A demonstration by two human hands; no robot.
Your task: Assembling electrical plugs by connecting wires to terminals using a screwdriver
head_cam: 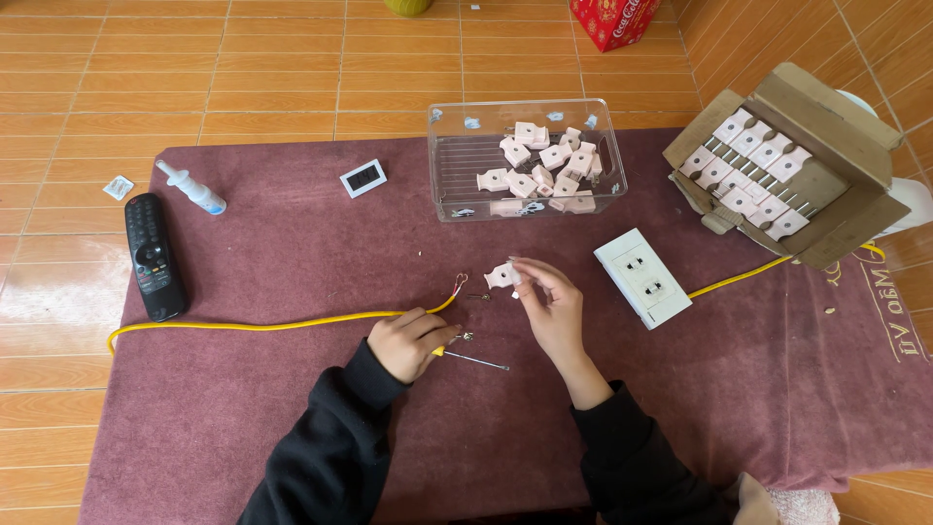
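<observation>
Two hands over a maroon mat point(292, 253) laid on the tiled floor. Right hand point(554, 309): fingertips pinched on one pink plug point(502, 275), held just above the mat near its middle. Left hand point(406, 342): closed around the handle of one screwdriver point(473, 361), whose shaft lies on the mat pointing right.

One yellow cable point(262, 325) runs across the mat; its bared end point(459, 284) lies just left of the plug, apart from it. One white double socket point(642, 276) sits to the right of the hands.

One clear tub point(457, 165) behind holds about a dozen more plugs in a loose heap; exact count unclear. One open carton point(816, 126) at right shows about ten plugs in two rows.

Left edge: one black remote point(154, 255), one small white spray bottle point(192, 189). One small white display unit point(362, 178) lies near the tub.
</observation>
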